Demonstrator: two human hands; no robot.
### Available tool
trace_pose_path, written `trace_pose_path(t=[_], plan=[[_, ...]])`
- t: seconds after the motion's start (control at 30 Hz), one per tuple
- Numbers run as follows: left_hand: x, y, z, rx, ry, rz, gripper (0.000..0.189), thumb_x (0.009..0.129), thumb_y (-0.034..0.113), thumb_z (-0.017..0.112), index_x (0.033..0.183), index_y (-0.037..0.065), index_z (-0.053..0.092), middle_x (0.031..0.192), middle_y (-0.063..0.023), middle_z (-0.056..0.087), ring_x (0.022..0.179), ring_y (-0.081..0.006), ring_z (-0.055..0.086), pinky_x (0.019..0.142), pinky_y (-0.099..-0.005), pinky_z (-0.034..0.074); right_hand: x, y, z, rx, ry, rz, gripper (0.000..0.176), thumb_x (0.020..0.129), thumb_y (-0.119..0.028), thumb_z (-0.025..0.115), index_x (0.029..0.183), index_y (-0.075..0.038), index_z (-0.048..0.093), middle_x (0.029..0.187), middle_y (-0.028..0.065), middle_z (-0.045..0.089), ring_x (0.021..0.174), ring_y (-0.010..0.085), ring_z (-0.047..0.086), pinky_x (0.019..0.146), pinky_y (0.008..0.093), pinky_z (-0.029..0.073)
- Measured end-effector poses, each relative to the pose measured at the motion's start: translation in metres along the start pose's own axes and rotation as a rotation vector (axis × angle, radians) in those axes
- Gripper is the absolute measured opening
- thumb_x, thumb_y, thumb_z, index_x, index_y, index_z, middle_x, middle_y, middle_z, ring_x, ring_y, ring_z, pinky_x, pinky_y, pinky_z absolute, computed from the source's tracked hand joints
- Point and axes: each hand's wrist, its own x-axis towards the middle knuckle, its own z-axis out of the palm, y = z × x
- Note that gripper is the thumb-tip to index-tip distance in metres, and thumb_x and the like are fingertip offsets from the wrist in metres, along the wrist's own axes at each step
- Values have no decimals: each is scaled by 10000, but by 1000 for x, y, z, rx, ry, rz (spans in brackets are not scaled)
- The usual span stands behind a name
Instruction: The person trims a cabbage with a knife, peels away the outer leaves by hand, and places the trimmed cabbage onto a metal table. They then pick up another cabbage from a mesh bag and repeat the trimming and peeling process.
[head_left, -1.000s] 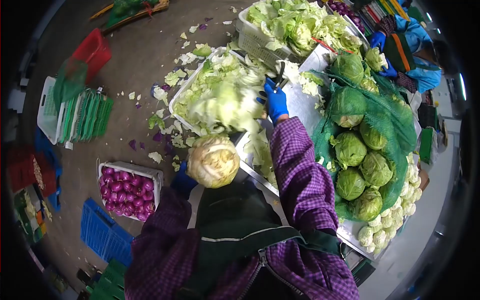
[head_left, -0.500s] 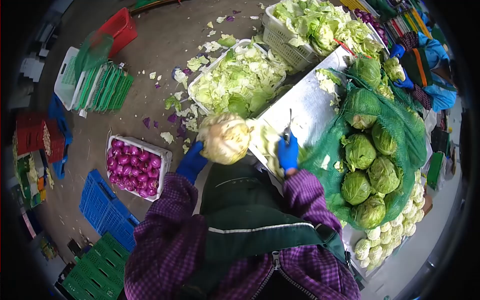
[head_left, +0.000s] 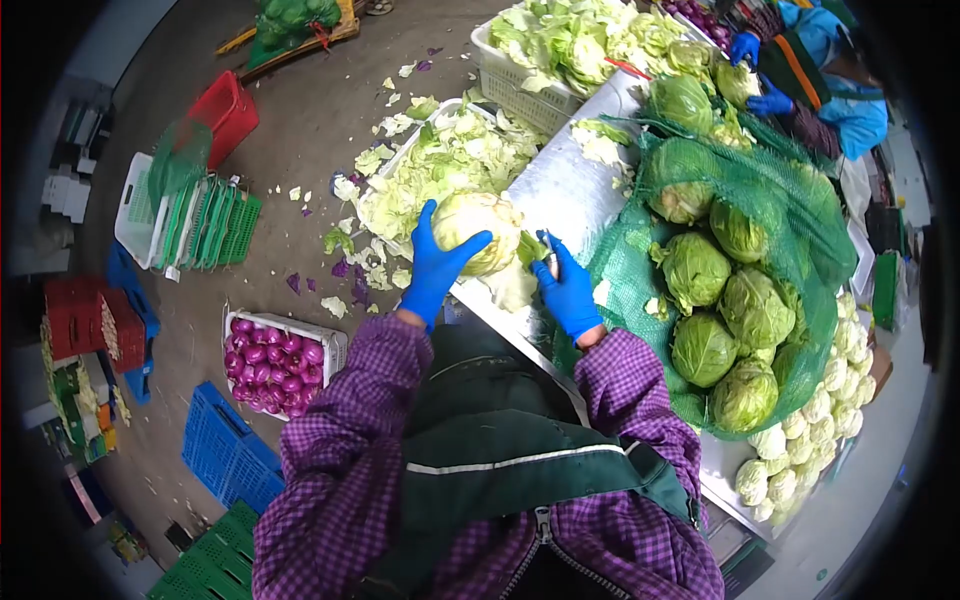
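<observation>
My left hand (head_left: 438,268), in a blue glove, grips a pale cabbage (head_left: 472,228) from its near left side, thumb and fingers spread round it. The cabbage is up at the table's left edge, close to a crate of loose leaves (head_left: 440,165). Just right of it, my blue-gloved right hand (head_left: 570,292) is closed round a knife (head_left: 544,240), of which only a small part shows. A green leaf (head_left: 530,250) lies between the cabbage and the right hand. Pale leaf pieces (head_left: 510,285) lie below on the metal table (head_left: 570,190).
Several green cabbages (head_left: 697,268) sit in green netting (head_left: 625,240) on the right, with trimmed pale cabbages (head_left: 790,455) beyond. A co-worker's gloved hands (head_left: 768,98) hold a cabbage at upper right. A crate of red onions (head_left: 280,365) and a blue pallet (head_left: 228,450) stand on the left floor.
The cabbage has turned in my left hand, which now shows its spread fingers. My right hand has tilted leftward, bringing the knife near the cabbage. The whole view has shifted slightly.
</observation>
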Motion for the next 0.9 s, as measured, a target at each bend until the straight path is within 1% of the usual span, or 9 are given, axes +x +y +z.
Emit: trace_pose_path(t=[0.07, 0.13, 0.27, 0.3, 0.57, 0.63, 0.73, 0.83, 0.9], plan=[[5, 4, 19, 238, 44, 100, 1082, 570, 406, 873, 1386, 5, 286, 1273, -224, 379, 1194, -329, 419, 999, -416, 388, -1, 30, 12, -57, 6, -186, 418, 858, -211, 605, 1252, -101, 517, 898, 230, 630, 828, 362, 630, 732, 409, 487], [7, 18, 34, 391, 48, 118, 1086, 556, 415, 878, 1372, -8, 299, 1275, -240, 381, 1200, -347, 404, 1004, -432, 371, -4, 40, 15, 18, 0, -95, 356, 862, -211, 586, 1195, -95, 539, 843, 220, 631, 790, 377, 622, 703, 422, 486], [24, -1, 34, 140, 44, -8, 1069, 582, 413, 868, 1375, -23, 299, 1301, -250, 376, 1198, -348, 425, 1009, -411, 380, -8, 29, 13, -40, 46, -106, 279, 872, -232, 568, 1112, -90, 555, 855, 204, 642, 784, 372, 626, 674, 443, 486], [24, -5, 36, 221, 70, 58, 917, 682, 275, 835, 1365, -26, 302, 1260, -203, 471, 1116, -247, 524, 930, -330, 458, -8, 29, 17, -70, 78, -209, 279, 873, -231, 568, 1113, -90, 552, 847, 202, 640, 774, 374, 625, 674, 450, 487], [16, 9, 50, 302, 114, 68, 956, 633, 337, 858, 1352, -22, 340, 1275, -210, 449, 1144, -275, 503, 957, -366, 441, 15, 23, 3, -329, -38, -193, 203, 906, -169, 424, 1059, -69, 513, 929, 220, 636, 773, 408, 624, 681, 492, 484], [16, 4, 55, 408, 120, 200, 987, 602, 348, 872, 1351, -22, 345, 1275, -211, 444, 1156, -284, 489, 974, -378, 426, 21, 32, 0, -373, -116, -160, 235, 911, -177, 397, 1077, -59, 513, 952, 227, 634, 846, 397, 628, 727, 486, 486], [1, 18, 59, 473, 101, 209, 1080, 544, 393, 889, 1361, -32, 324, 1291, -219, 394, 1195, -334, 424, 1015, -418, 372, 84, 97, 36, -460, -26, -142, 233, 889, -214, 482, 1080, -83, 509, 878, 230, 637, 824, 395, 629, 706, 478, 492], [5, -4, 49, 314, 106, 197, 1057, 565, 343, 889, 1379, 5, 306, 1303, -198, 391, 1215, -310, 414, 1023, -409, 373, 91, 52, 10, -447, -223, -58, 276, 879, -218, 455, 1093, -66, 540, 1015, 226, 630, 931, 374, 622, 808, 471, 480], [2, 0, 48, 205, 83, 173, 1031, 582, 304, 884, 1381, 11, 302, 1313, -193, 392, 1215, -295, 421, 1020, -398, 381, 120, 74, 13, -405, -151, -227, 280, 874, -246, 476, 1086, -85, 560, 1032, 226, 625, 945, 376, 616, 812, 470, 482]])
